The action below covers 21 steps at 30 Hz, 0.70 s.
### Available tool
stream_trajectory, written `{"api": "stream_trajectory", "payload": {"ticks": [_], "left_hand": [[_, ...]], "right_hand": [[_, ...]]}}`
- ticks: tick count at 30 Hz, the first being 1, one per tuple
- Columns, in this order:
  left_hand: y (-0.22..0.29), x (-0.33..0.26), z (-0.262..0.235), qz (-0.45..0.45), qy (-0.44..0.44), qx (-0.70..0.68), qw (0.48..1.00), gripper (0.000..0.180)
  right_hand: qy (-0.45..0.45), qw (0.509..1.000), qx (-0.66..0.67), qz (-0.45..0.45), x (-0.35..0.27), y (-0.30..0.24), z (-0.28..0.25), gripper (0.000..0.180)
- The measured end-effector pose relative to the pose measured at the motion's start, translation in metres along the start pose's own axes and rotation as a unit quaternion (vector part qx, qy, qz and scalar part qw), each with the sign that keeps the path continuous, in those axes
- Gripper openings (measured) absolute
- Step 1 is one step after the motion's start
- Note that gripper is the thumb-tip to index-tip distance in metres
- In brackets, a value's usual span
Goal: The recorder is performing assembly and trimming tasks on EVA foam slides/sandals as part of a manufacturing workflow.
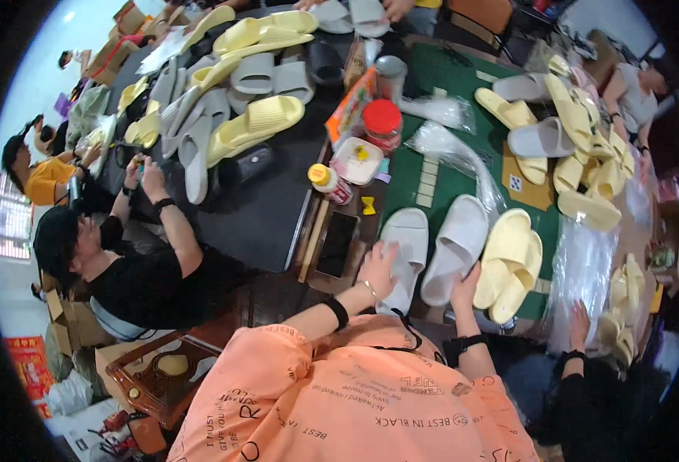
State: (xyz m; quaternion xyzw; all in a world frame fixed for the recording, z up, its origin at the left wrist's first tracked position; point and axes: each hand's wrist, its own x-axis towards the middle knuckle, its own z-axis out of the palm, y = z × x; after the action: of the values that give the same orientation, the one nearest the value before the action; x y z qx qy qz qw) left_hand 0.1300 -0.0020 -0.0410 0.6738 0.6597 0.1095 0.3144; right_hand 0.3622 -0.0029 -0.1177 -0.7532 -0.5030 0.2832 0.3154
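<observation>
A pair of light grey slippers lies before me, toes pointing away. My left hand point(378, 271) rests with spread fingers on the outer side of the left grey slipper point(406, 235). Against the right edge of the other grey slipper point(462, 235), my right hand point(465, 286) has its fingers pressed to the sole's side; its thumb is hard to see. A pair of pale yellow slippers point(513, 246), one partly over the other, lies just right of that hand.
Yellow and grey slippers pile up on the dark table point(278, 208) and the green table point(432, 69). A red-lidded jar point(382, 123), a yellow-capped bottle point(328, 183) and a phone point(337, 242) stand or lie ahead. Clear plastic bags point(582, 269) lie right. A co-worker point(124, 262) sits left; another person's hand point(579, 323) reaches in at right.
</observation>
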Motion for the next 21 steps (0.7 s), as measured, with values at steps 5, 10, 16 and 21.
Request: {"api": "stream_trajectory", "payload": {"ticks": [5, 10, 16, 21], "left_hand": [[-0.022, -0.003, 0.012, -0.139, -0.096, -0.098, 0.981, 0.082], [-0.011, 0.018, 0.015, -0.075, -0.05, -0.147, 0.985, 0.073], [0.086, -0.075, -0.221, 0.296, 0.289, -0.339, 0.845, 0.021], [0.098, -0.183, -0.268, 0.415, 0.586, -0.072, 0.693, 0.021]], "right_hand": [[-0.078, 0.99, 0.119, 0.022, -0.007, 0.009, -0.002, 0.061], [-0.063, 0.995, 0.019, -0.075, -0.02, 0.033, -0.008, 0.057], [-0.011, 0.982, -0.089, -0.166, -0.029, -0.023, -0.016, 0.039], [-0.044, 0.952, -0.124, -0.277, -0.017, -0.064, 0.007, 0.007]]}}
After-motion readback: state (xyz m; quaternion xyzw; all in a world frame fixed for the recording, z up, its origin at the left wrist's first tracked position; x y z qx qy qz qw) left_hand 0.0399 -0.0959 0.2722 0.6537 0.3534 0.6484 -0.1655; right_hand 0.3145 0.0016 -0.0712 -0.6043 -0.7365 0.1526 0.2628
